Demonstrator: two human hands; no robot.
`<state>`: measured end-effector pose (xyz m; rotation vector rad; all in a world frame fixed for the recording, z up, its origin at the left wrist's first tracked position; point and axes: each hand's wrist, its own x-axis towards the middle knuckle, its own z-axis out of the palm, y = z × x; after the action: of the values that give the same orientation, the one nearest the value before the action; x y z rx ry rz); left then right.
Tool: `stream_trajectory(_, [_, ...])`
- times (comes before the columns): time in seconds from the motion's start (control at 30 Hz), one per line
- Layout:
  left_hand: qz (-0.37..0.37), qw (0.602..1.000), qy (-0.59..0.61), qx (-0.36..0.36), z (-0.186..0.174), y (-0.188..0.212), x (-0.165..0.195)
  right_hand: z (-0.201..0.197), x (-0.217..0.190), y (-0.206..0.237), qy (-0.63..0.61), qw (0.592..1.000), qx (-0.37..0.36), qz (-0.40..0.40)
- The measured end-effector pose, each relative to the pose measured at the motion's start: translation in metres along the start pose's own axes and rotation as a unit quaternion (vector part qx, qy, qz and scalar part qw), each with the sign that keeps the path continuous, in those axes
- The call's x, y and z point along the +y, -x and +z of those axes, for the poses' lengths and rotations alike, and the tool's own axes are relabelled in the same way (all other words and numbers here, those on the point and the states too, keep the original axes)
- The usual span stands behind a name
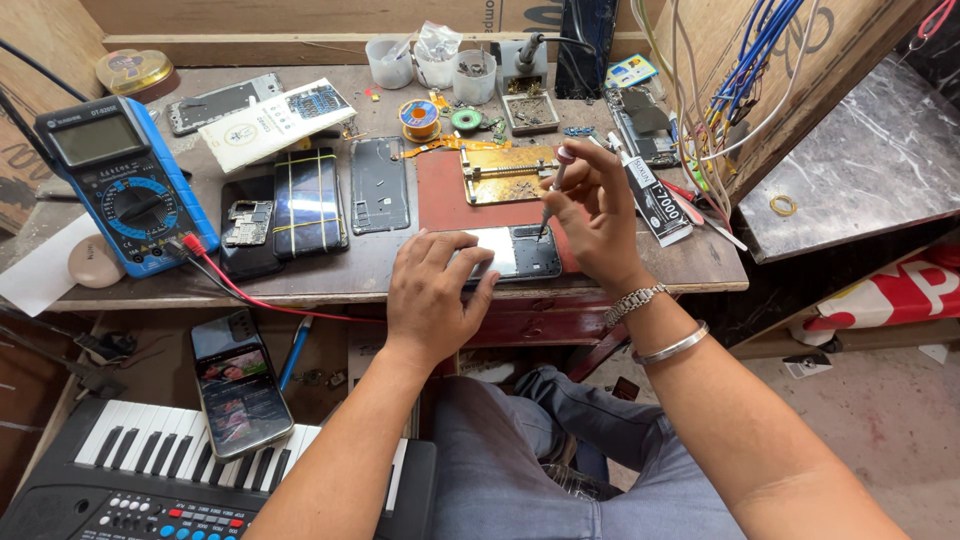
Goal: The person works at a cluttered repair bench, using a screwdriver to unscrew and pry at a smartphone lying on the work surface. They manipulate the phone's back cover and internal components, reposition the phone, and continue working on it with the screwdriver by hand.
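Observation:
An opened phone (520, 252) lies back-up near the front edge of the wooden workbench (380, 270), partly on a red mat (440, 195). My left hand (435, 290) presses flat on the phone's left half. My right hand (590, 215) pinches a thin screwdriver (552, 190) held upright, its tip touching the phone's upper right part. Two metal bracelets circle my right wrist.
A blue multimeter (125, 180) with red lead sits at left. Phone frames, a circuit board and a banded phone (310, 200) lie mid-bench. A brass board holder (505, 172), solder spools, small cups and a black glue tube (655, 200) are behind. A phone (240, 385) rests on a keyboard below.

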<state>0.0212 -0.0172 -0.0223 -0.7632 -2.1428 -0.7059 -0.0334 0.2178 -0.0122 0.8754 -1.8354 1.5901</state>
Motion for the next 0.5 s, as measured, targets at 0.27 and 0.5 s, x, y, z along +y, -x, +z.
stream_trajectory(0.27, [0.0,1.0,0.0,-0.001,-0.0011,0.0,-0.0003,0.0015,-0.0013,-0.002,0.075,0.997,0.016,-0.002])
stream_trajectory(0.5, [-0.001,1.0,-0.002,0.004,-0.0017,-0.0001,0.0004,0.0014,-0.0043,-0.0022,0.056,0.998,0.005,0.009])
